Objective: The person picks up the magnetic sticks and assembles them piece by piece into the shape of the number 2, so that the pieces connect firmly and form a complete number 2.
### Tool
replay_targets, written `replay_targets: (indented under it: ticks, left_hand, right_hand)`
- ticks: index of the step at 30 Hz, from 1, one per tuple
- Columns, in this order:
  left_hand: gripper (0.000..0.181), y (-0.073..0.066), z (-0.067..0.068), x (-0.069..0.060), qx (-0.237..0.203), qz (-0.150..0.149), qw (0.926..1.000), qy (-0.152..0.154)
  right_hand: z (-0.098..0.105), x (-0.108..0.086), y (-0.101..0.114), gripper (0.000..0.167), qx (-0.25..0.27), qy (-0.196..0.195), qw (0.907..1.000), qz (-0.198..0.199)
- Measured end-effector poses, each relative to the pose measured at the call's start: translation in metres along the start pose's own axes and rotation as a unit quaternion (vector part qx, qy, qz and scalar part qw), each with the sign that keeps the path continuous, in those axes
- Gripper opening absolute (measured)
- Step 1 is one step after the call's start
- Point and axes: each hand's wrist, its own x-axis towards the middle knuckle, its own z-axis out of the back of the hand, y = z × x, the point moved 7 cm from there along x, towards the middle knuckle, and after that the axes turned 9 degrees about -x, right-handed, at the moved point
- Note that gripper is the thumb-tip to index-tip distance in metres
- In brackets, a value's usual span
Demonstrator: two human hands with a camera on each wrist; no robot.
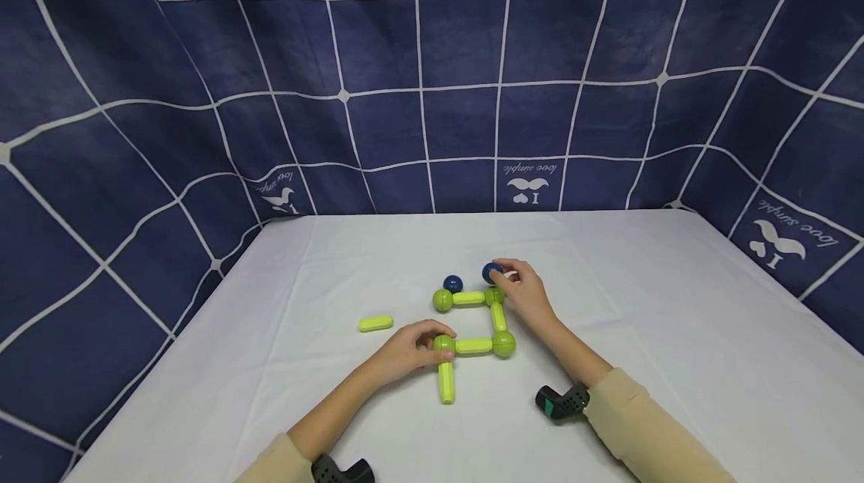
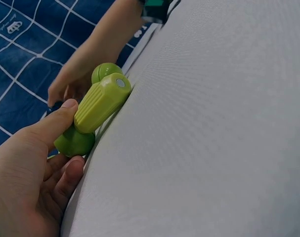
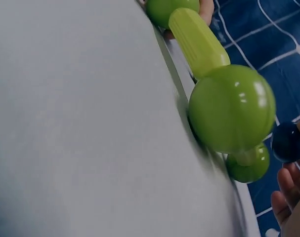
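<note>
A chain of lime-green magnetic sticks (image 1: 474,346) and green balls (image 1: 503,344) lies on the white table in a zigzag. At its near left corner my left hand (image 1: 403,350) grips a green ball (image 2: 74,143) between thumb and fingers. From that ball a stick (image 1: 446,384) points toward me; the left wrist view shows a silvery disc on its end. My right hand (image 1: 531,295) pinches a dark blue ball (image 3: 288,142) just beyond the chain's far right green ball (image 1: 495,296). Another blue ball (image 1: 453,284) sits right behind the far left green ball (image 1: 442,300).
A loose lime-green stick (image 1: 375,323) lies left of the chain. White cloth covers the table (image 1: 324,265), and a navy curtain with white lines (image 1: 459,123) hangs behind and at both sides. Each wrist wears a black device (image 1: 563,402).
</note>
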Motion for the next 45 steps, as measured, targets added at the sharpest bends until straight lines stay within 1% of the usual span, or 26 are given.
replay_targets:
  ticks: [5, 8, 10, 16, 19, 22, 26, 29, 31, 34, 37, 41, 45]
  left_hand:
    - [0.034, 0.0, 0.001, 0.002, 0.005, -0.001, 1.0, 0.0]
    - [0.034, 0.002, 0.0, 0.002, 0.004, 0.004, 1.0, 0.002]
    - [0.034, 0.002, 0.0, 0.002, 0.004, 0.004, 1.0, 0.004]
    - [0.034, -0.001, 0.001, 0.002, 0.009, -0.004, 1.0, 0.002]
    - [0.034, -0.001, 0.002, 0.003, 0.007, 0.006, 1.0, 0.005]
    - [0.034, -0.001, 0.003, 0.005, -0.001, 0.018, 0.9997, 0.016]
    - [0.031, -0.003, 0.004, 0.009, -0.013, 0.028, 0.9986, 0.044]
    - [0.03, -0.005, 0.004, 0.012, -0.011, 0.027, 0.9977, 0.061]
    - [0.029, -0.005, 0.004, 0.013, -0.005, 0.026, 0.9977, 0.062]
    - [0.03, -0.003, 0.003, 0.014, 0.002, 0.019, 0.9984, 0.053]
    - [0.029, -0.002, 0.003, 0.014, 0.003, 0.015, 0.9991, 0.038]
    - [0.028, 0.002, 0.003, 0.013, -0.005, 0.017, 0.9995, 0.026]
    - [0.029, 0.003, 0.003, 0.011, -0.008, 0.015, 0.9997, 0.017]
  right_hand:
    - [0.01, -0.016, 0.012, 0.035, -0.02, 0.001, 0.998, 0.06]
    - [0.01, -0.032, 0.021, 0.035, -0.022, 0.014, 0.9951, 0.096]
    - [0.009, -0.042, 0.027, 0.035, -0.013, 0.026, 0.9934, 0.111]
    - [0.001, -0.071, 0.038, 0.033, 0.02, 0.073, 0.9879, 0.136]
    - [-0.006, -0.084, 0.039, 0.03, 0.029, 0.109, 0.9821, 0.151]
    - [-0.014, -0.094, 0.038, 0.027, 0.035, 0.147, 0.9755, 0.159]
    - [-0.021, -0.1, 0.036, 0.027, 0.032, 0.187, 0.9687, 0.161]
    - [-0.023, -0.101, 0.035, 0.026, 0.019, 0.2, 0.9656, 0.165]
    - [-0.025, -0.102, 0.034, 0.026, 0.01, 0.208, 0.9635, 0.169]
    - [-0.027, -0.105, 0.032, 0.025, 0.0, 0.225, 0.9588, 0.173]
    - [-0.029, -0.111, 0.031, 0.025, -0.006, 0.248, 0.9512, 0.184]
    - [-0.035, -0.12, 0.036, 0.025, 0.003, 0.286, 0.9341, 0.213]
    - [-0.038, -0.128, 0.043, 0.024, 0.026, 0.308, 0.9165, 0.255]
